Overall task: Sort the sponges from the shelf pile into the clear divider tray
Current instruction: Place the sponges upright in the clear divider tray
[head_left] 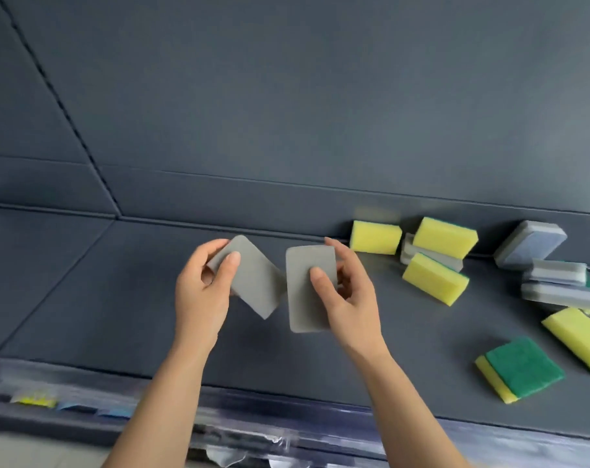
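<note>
**Two grey sponges in hand: take them to the tray as a matched pair**

Nearest, at 6 o'clock, a blurred band of clear plastic (253, 430) runs along the front edge of the shelf (118, 298). I cannot tell whether it is the divider tray, and no compartments can be made out. Just beyond it, both bare forearms reach over the shelf.

The left grip (199, 288) pinches a grey sponge (253, 278), thumb on the near face and fingers behind, so the slab sits tilted like a diamond. The right grip (347, 292) holds a second grey sponge (303, 298) upright, thumb across its face. Both sponges are lifted clear of the shelf near the picture's middle, their inner edges almost meeting.

Being alike, the two likely belong in one compartment. A good way is to look down toward 6 o'clock and find that slot first. Then lower them one at a time with a light pinch, since soft foam buckles if squeezed.

Farther off, at 3 o'clock, lies the pile (432, 260). It holds yellow sponges (444, 236) and grey-blue sponges (531, 246) by the back wall (320, 113). A green-topped sponge (523, 366) lies at 4 o'clock.
</note>
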Motion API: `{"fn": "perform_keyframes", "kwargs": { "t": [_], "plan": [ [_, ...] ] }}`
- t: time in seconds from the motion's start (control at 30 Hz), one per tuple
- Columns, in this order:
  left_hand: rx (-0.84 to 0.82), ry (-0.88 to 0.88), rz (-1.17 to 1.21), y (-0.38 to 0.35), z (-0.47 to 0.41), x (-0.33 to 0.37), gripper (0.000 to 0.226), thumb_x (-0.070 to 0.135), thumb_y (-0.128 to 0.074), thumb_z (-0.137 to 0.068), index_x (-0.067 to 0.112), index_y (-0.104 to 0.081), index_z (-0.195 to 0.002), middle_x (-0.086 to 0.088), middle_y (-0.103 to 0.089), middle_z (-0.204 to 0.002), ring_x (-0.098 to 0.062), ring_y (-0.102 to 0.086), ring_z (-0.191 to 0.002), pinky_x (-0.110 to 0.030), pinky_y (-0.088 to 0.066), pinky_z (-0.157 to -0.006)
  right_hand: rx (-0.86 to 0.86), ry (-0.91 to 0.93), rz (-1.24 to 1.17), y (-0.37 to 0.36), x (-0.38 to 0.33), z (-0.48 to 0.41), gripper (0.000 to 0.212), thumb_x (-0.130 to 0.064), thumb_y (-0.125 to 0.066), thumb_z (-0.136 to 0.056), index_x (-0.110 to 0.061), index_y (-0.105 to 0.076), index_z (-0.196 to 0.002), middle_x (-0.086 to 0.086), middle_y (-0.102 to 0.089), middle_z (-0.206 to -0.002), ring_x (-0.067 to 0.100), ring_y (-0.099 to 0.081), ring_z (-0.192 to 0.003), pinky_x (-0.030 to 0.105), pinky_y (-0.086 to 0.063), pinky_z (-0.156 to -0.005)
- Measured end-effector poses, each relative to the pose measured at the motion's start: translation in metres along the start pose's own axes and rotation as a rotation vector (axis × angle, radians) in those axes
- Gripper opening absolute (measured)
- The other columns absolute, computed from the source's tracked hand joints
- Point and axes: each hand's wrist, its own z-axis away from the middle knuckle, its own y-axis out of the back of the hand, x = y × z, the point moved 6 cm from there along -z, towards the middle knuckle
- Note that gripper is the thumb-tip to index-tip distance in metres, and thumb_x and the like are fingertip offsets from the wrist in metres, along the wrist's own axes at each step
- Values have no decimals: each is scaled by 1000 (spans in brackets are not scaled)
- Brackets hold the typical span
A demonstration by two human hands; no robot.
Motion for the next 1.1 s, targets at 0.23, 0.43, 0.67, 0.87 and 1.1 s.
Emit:
{"fn": "perform_keyframes", "kwargs": {
  "t": [0.23, 0.43, 0.67, 0.87, 1.1],
  "plan": [
    [176, 10, -102, 141, -3, -3, 13, 23, -58, -92, 31, -61, -102, 18, -63, -88, 5, -61, -73, -31, -57, -54, -127, -1, -53, -125, -17, 20, 35, -35, -62, -85, -39, -55, -119, -17, -53, -74, 5, -49, -69, 15, -41, -68],
    [207, 63, -99, 254, -11, -16, 18, 26, -65, -87, 35, -63, -102, 5, -64, -98, -6, -62, -77, -34, -56, -53, -208, -13, -56, -234, -33, 51, 32, -22, -63, -90, -39, -55, -117, -8, -55, -79, 5, -49, -69, 14, -41, -68],
    [133, 136, -36, 361, -19, -27, 30, 18, -71, -82, 35, -64, -106, 1, -65, -101, -15, -65, -85, -29, -53, -54, -278, -25, -66, -339, -45, 83, 28, -22, -63, -90, -36, -56, -113, -10, -57, -79, 0, -48, -64, 13, -42, -65],
    [118, 152, -71, 433, -34, -29, 35, 15, -66, -86, 42, -61, -107, 0, -64, -109, -19, -65, -96, -42, -58, -74, -372, -6, -49, -418, -58, 91, 26, -22, -64, -89, -35, -57, -110, -8, -57, -79, 0, -48, -63, 10, -40, -62],
    [205, 108, -138, 503, -74, -23, 37, 13, -67, -86, 39, -60, -112, -2, -63, -112, -17, -63, -95, -30, -55, -66, -444, -10, -53, -503, -65, 79, 26, -27, -66, -87, -36, -56, -109, -9, -56, -79, 3, -49, -65, 15, -42, -64]
  ]
}}
